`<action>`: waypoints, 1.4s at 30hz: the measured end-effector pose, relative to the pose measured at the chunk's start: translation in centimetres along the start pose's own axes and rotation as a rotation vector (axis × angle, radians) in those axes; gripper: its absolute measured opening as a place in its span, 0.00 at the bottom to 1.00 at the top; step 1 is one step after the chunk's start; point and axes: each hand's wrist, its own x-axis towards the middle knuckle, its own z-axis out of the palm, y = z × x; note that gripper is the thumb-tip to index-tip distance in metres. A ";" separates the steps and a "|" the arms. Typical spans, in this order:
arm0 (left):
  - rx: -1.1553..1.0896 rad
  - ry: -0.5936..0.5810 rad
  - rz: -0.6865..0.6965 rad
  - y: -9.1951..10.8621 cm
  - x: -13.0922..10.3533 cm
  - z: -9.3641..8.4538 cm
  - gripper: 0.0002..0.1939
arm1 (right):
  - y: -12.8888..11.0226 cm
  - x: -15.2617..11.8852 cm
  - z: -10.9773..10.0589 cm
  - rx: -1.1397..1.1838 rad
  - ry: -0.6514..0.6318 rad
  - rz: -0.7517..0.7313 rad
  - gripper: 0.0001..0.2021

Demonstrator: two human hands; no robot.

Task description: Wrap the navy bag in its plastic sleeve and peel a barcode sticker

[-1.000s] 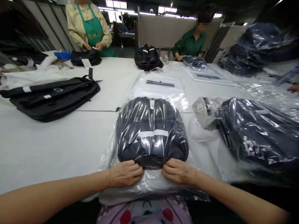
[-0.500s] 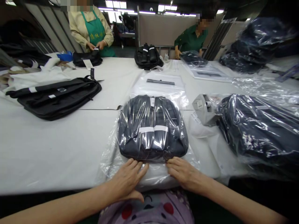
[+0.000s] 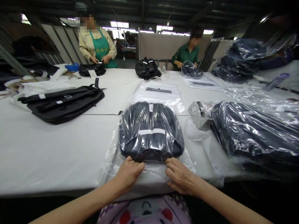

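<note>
A dark backpack [image 3: 151, 130] lies inside a clear plastic bag [image 3: 109, 161] on the white table, its two straps banded with white strips. At the backpack's near left edge, my left hand [image 3: 130, 172] has its fingers closed on the plastic bag. My right hand [image 3: 181, 174] sits at the near right edge, fingers curled together on the same plastic. Between the hands the loose end of the bag lies over the table's front edge.
An unwrapped black backpack [image 3: 63, 104] lies to the left. On the right are a grey tape dispenser [image 3: 199, 115] and a large wrapped bag [image 3: 254, 133]. Flat plastic bags [image 3: 158, 93] lie behind. Across the table stand two people [image 3: 99, 46], [image 3: 188, 54].
The view has tilted up slightly. The fingers of my left hand have drawn together on the plastic, and its thumb has come in. My right hand's fingers have curled in more.
</note>
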 end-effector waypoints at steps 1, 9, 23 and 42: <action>-0.008 -0.008 -0.014 0.0 0.0 -0.1 0.09 | -0.2 -0.1 0.0 -0.014 -0.009 0.011 0.13; 0.100 0.160 0.102 -0.7 -0.5 0.8 0.11 | 0.9 -1.0 -0.9 0.012 0.385 -0.030 0.13; 0.174 0.478 0.260 -1.9 -0.6 0.5 0.11 | 1.8 0.5 -0.6 0.304 0.436 0.222 0.12; 0.063 0.096 -0.397 -1.3 5.8 -2.8 0.15 | 6.3 7.1 -4.1 0.665 0.058 1.026 0.16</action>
